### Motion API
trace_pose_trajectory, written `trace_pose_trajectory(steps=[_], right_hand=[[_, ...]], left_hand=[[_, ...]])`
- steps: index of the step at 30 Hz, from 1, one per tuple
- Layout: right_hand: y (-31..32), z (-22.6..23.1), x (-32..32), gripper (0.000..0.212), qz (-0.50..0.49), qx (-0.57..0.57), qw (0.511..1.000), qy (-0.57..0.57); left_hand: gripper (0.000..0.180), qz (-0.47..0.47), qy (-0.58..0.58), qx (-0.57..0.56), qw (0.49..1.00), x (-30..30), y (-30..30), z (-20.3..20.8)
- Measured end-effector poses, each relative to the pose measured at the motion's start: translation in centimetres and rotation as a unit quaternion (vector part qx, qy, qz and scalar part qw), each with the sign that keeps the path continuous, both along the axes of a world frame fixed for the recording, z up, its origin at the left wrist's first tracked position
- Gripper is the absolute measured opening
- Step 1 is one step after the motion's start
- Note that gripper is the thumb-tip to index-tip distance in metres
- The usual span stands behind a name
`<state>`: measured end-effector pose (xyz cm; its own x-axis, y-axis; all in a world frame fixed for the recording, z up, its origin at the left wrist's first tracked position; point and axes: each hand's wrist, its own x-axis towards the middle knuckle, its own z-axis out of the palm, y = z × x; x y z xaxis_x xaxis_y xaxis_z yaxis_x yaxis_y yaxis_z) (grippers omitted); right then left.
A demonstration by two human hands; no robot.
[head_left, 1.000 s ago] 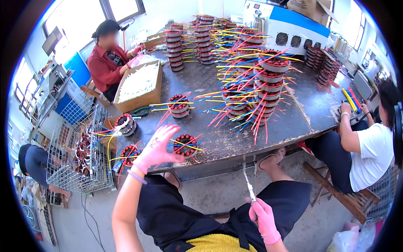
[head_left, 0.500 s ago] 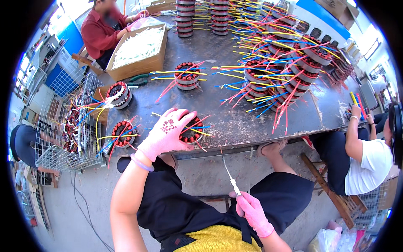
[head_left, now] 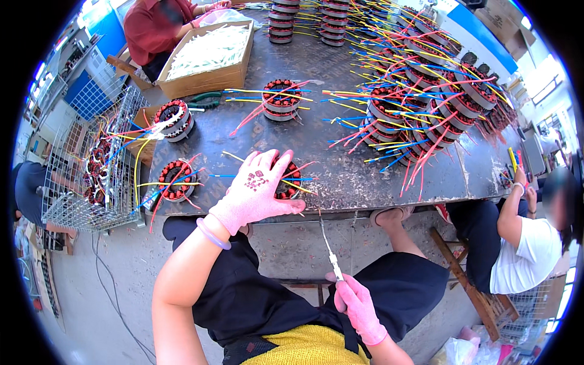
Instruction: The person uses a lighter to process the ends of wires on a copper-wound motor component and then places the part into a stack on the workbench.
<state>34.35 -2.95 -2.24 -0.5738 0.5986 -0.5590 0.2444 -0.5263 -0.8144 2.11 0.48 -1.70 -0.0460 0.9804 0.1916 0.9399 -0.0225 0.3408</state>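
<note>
Dark desk [head_left: 228,137] carries one ring [head_left: 295,176] near its edge, seemingly for easy reach. The left hand [head_left: 252,190] spreads its fingers around it, perhaps steadying, grip unclear; the right hand [head_left: 360,307] clasps the tool [head_left: 333,260], tip forward.

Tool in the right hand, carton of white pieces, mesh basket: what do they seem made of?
Tool: thin, dull grey shaft, likely metal; white part perhaps plastic or tape, too small to tell.
Carton: apparently cardboard, by its matte brown walls.
Basket: probably metal wire, by its thin grey open grid.
</note>
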Motion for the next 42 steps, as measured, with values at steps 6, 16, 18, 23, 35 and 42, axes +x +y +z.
trace_pose_trajectory(steps=[6, 16, 18, 23, 35, 42], right_hand=[[-0.2, -0.5, -0.1, 0.034, -0.017, -0.036, 0.999, 0.024], [-0.5, -1.6, -0.1, 0.036, 0.034, 0.013, 0.999, -0.002], [-0.4, -1.5, -0.1, 0.036, 0.038, 0.019, 0.999, -0.007], [-0.3, -1.4, -0.6, 0.036, 0.055, 0.031, 0.998, -0.015], [-0.3, -1.3, -0.8, 0.035, 0.039, 0.021, 0.999, -0.003], [-0.2, -1.4, -0.8, 0.034, 0.055, 0.052, 0.997, -0.001]], left_hand=[[0.106, 0.015, 0.002, -0.018, 1.0, 0.3, 0.2, -0.3], [0.099, -0.023, -0.011, -0.026, 0.999, -2.0, -1.1, 0.8], [0.099, -0.024, -0.015, -0.034, 0.999, -1.9, -1.0, 0.9], [0.1, -0.031, -0.022, -0.035, 0.999, -2.2, -1.2, 1.0], [0.099, -0.039, -0.008, -0.045, 0.998, -1.9, -0.7, 1.5], [0.099, -0.026, 0.006, -0.054, 0.998, -1.6, -0.7, 1.6]])
